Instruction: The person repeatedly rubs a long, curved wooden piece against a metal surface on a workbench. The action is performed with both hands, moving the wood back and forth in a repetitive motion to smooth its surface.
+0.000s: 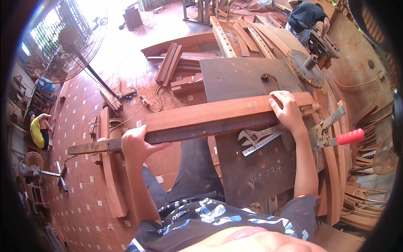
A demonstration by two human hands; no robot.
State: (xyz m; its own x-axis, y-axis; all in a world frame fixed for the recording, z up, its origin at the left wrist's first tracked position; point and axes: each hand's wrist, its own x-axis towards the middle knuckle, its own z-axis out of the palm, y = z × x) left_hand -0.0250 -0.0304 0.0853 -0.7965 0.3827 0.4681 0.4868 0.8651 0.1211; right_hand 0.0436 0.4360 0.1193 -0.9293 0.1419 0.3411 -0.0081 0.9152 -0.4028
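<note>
My printed shirt (pixel 210 215) and dark trousers (pixel 197 170) are closest, with the counter (pixel 275 185) to my right, a dark metal plate with chalk marks on its near part. My left grip (pixel 136 145) is closed at the left end of the beam (pixel 222 111), the thumb stretched along the near side. My right grip (pixel 286 109) is clamped on the beam toward its other end, fingers over the far edge and thumb on the near side of them. The beam lies crosswise in front of me, its right part above the counter and its left part out over the tiled floor (pixel 79 117). Along its near side runs a dark bar (pixel 184 132), which pokes out past my left grip. Just on my side of the bar, a wrench (pixel 248 136) and a ruler (pixel 260 145) lie together on the counter; a clamp (pixel 349 137) with a red handle sits right of my forearm. Beyond the beam, a round saw blade (pixel 304 71) stands at the counter's far right, and planks (pixel 168 63) are stacked on the floor. Farther off are a fan (pixel 69 38) at left, a person in yellow (pixel 39 132) sitting low, and a person in a dark top (pixel 305 19) bent over at upper right.
</note>
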